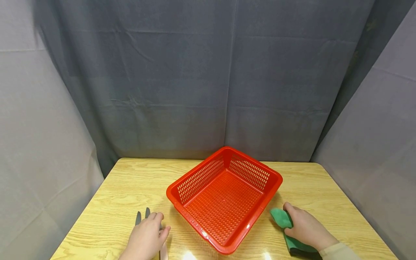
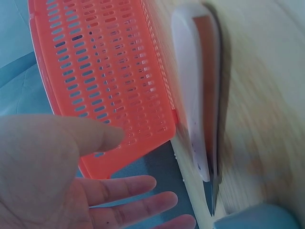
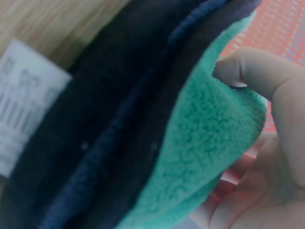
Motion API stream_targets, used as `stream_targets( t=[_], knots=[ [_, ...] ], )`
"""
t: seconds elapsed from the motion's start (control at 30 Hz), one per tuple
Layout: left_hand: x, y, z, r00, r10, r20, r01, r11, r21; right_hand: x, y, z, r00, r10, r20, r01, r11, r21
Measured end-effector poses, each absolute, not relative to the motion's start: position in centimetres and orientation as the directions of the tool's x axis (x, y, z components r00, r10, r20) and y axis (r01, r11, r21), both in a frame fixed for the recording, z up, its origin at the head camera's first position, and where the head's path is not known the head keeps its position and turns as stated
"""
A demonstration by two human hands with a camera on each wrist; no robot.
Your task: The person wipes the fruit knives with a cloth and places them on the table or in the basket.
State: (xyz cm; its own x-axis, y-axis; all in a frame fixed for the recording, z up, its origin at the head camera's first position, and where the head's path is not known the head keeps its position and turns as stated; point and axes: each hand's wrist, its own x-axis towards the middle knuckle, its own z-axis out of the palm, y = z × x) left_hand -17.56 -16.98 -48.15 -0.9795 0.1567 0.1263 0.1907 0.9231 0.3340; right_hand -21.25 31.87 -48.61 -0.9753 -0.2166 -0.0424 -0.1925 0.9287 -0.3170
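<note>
My left hand [image 1: 145,236] is over the left front of the table, its fingers extended and its thumb apart. Beyond its fingers, two dark knife blades [image 1: 138,218] point away from me. A knife [image 2: 190,71] with a pale handle lies on the wood beside this hand in the left wrist view. On the right, my right hand [image 1: 307,228] grips a folded green cloth [image 1: 281,217] between thumb and fingers. Dark edging [image 3: 114,109] and a white printed label [image 3: 28,105] show on the cloth in the right wrist view.
A red plastic basket [image 1: 227,250] with slotted walls stands turned at an angle between the hands. Under it is a light wood-grain table [image 1: 136,177]. Grey curtains [image 1: 162,90] hang behind the table and along both sides. A blue-grey rounded thing [image 2: 257,218] shows beside the knife.
</note>
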Motion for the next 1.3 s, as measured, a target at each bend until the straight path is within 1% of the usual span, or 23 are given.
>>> stream_targets(
  t=[0.17, 0.3, 0.53, 0.77, 0.83, 0.93, 1.1, 1.3],
  knots=[
    [-17.5, -16.9, -48.2, -0.977, 0.166, 0.136, 0.202, 0.921, 0.332, -21.3, 31.8, -48.4, -0.978, -0.200, -0.060, -0.169, 0.928, -0.331],
    [-17.6, -17.0, -48.2, -0.978, 0.160, 0.136, 0.197, 0.923, 0.330, -21.4, 31.8, -48.3, -0.981, -0.188, -0.050, -0.161, 0.928, -0.337],
    [-17.7, -17.0, -48.1, -0.976, 0.146, 0.159, 0.191, 0.926, 0.325, -21.3, 32.0, -48.1, -0.985, -0.174, -0.003, -0.163, 0.929, -0.331],
    [-18.1, -17.3, -47.8, -0.962, 0.118, 0.244, 0.195, 0.927, 0.321, -20.7, 32.3, -47.4, -0.988, -0.134, 0.078, -0.153, 0.922, -0.356],
    [-18.1, -17.4, -47.7, -0.962, 0.114, 0.247, 0.193, 0.927, 0.322, -20.6, 32.3, -47.2, -0.989, -0.119, 0.086, -0.143, 0.918, -0.369],
    [-18.2, -17.6, -47.8, -0.970, 0.119, 0.211, 0.185, 0.927, 0.325, -20.4, 32.3, -46.8, -0.992, -0.097, 0.081, -0.121, 0.912, -0.391],
    [-18.1, -17.7, -48.3, -0.985, 0.129, 0.112, 0.160, 0.928, 0.336, -20.1, 32.2, -46.3, -0.994, -0.064, 0.090, -0.096, 0.906, -0.412],
    [-17.9, -17.4, -48.2, -0.992, 0.130, -0.010, 0.116, 0.920, 0.375, -19.5, 32.0, -46.2, -0.985, -0.041, 0.167, -0.107, 0.906, -0.410]
  ],
)
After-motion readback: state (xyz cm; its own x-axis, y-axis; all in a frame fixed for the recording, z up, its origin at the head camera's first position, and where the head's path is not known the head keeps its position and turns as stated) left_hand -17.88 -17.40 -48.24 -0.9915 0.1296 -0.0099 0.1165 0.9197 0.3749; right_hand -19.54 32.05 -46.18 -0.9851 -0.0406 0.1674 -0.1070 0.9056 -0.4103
